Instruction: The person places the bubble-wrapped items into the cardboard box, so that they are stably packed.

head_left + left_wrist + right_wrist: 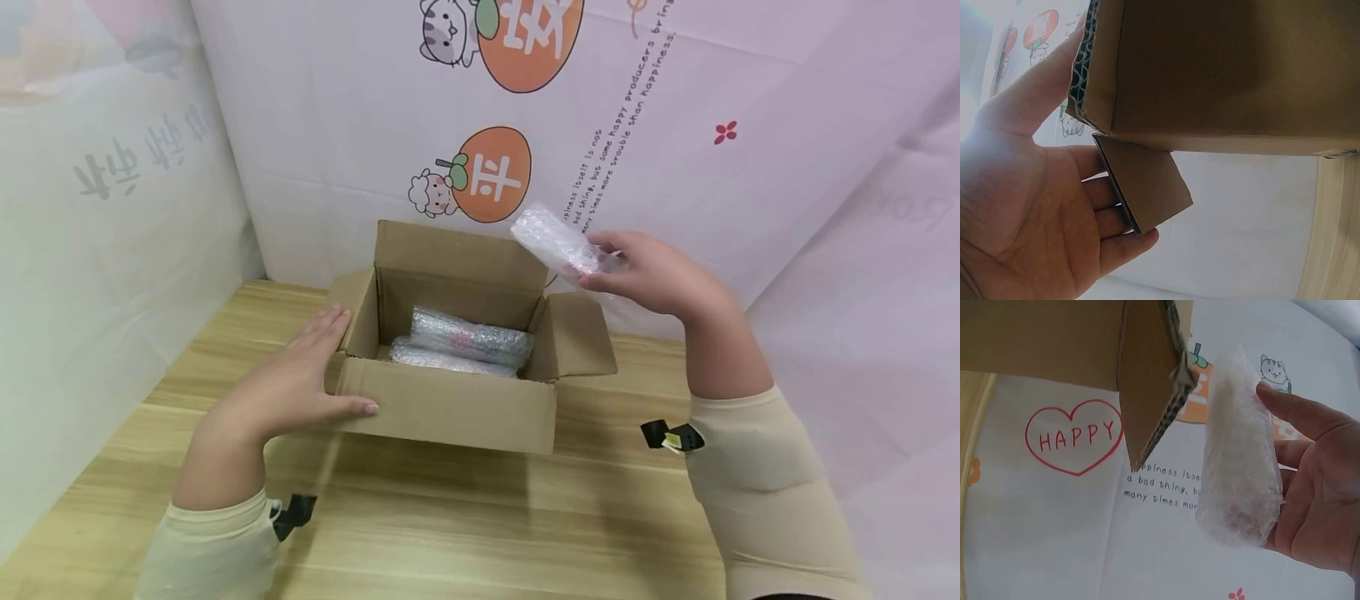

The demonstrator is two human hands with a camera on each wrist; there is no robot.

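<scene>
An open cardboard box (450, 408) stands on the table with its flaps spread outward. Inside lie two bubble-wrapped bundles (472, 337), side by side. My left hand (292, 383) rests at the box's left side, its thumb along the front flap and its fingers behind the left flap (1144, 181), straight and spread. In my right hand (645, 271) is another bubble-wrapped bundle (555, 237), pinched by one end between thumb and fingers. It is held in the air above the box's back right corner. The right wrist view shows the bundle (1238, 456) as long and whitish; the wrapping hides what is within.
The box stands on a wood-grain table (420, 533). A white printed cloth (322, 125) hangs close behind it, and more cloth encloses the left and right sides. The right flap (581, 333) sticks out beneath my right hand.
</scene>
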